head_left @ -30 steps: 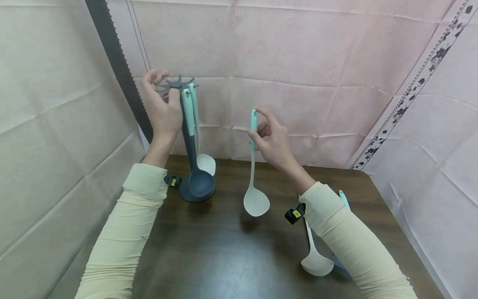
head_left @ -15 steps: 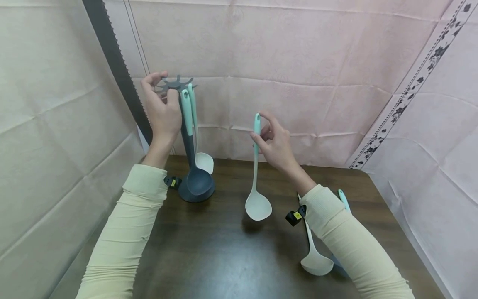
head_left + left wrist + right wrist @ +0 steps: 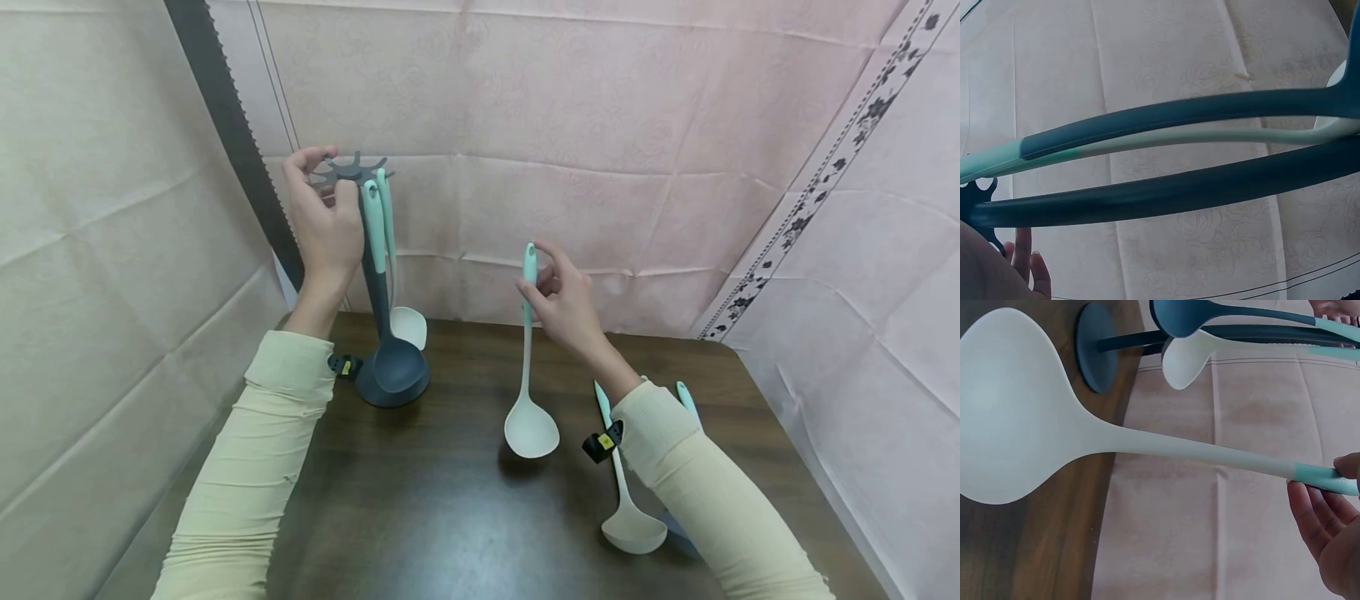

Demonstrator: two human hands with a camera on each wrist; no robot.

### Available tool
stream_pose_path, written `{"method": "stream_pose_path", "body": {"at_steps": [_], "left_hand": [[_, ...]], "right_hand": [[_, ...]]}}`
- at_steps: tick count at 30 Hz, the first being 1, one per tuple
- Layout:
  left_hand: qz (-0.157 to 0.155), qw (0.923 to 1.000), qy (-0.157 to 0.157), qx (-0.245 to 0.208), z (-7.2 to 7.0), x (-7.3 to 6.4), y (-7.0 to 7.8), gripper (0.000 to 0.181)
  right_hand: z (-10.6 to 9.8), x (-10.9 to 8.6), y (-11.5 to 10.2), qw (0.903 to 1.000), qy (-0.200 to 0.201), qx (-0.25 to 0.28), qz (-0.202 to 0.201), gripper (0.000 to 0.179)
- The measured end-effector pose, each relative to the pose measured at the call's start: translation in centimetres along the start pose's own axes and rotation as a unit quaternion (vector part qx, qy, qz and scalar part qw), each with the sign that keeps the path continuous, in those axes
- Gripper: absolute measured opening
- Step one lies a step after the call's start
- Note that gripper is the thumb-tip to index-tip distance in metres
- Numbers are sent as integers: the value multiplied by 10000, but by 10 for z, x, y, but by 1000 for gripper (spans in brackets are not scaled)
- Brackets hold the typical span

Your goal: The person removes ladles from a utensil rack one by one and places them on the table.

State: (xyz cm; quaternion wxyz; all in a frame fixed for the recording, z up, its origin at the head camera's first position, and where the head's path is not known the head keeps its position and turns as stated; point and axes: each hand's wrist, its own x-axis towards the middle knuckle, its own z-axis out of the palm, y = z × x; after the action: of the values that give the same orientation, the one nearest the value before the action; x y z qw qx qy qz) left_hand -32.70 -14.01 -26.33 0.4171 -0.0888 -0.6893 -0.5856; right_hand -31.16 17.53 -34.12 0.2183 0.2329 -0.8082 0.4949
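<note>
— Where is the white ladle point(image 3: 531, 427) to be found?
— It is held upright, bowl down, well to the right of the stand point(image 3: 390, 401). By its shadow, it is judged to be held just above the table point(image 3: 435, 508).
— And how are the fingers set?
— By the right hand point(image 3: 564, 304), the ladle's mint handle point(image 3: 530, 271) is pinched between thumb and curled fingers, with the index fingertip laid near its top end. By the left hand point(image 3: 326, 223), the stand is held near its pronged top, the fingers curled about it; how firmly it is pressed cannot be told.
— What else is placed nearby?
— On the stand, a dark ladle point(image 3: 400, 367) is hung in front of a white utensil point(image 3: 408, 327). Another white ladle point(image 3: 634, 531) is laid on the table, beside a dark utensil point(image 3: 678, 535) partly covered by the right sleeve point(image 3: 697, 467).
— How is the held one likely to be found in handling?
— Light and stiff, it is judged, and not easily broken. Some slipping might be met on the smooth handle, and some swing may be caused by the broad bowl. It is best gripped on the mint part, just below the hole.
</note>
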Motion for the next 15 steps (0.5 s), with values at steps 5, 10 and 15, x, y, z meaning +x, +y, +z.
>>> {"method": "stream_pose_path", "body": {"at_steps": [5, 10, 15], "left_hand": [[-41, 10000, 0, 6, 0, 0, 1, 46], [-27, 10000, 15, 25, 0, -1, 1, 47], [-60, 10000, 5, -6, 1, 0, 0, 47]], "right_hand": [[-2, -4, 7, 9998, 18, -180, 66, 56], [-5, -8, 12, 9995, 22, -285, 119, 54], [-7, -14, 18, 9990, -28, -298, 317, 55]]}}
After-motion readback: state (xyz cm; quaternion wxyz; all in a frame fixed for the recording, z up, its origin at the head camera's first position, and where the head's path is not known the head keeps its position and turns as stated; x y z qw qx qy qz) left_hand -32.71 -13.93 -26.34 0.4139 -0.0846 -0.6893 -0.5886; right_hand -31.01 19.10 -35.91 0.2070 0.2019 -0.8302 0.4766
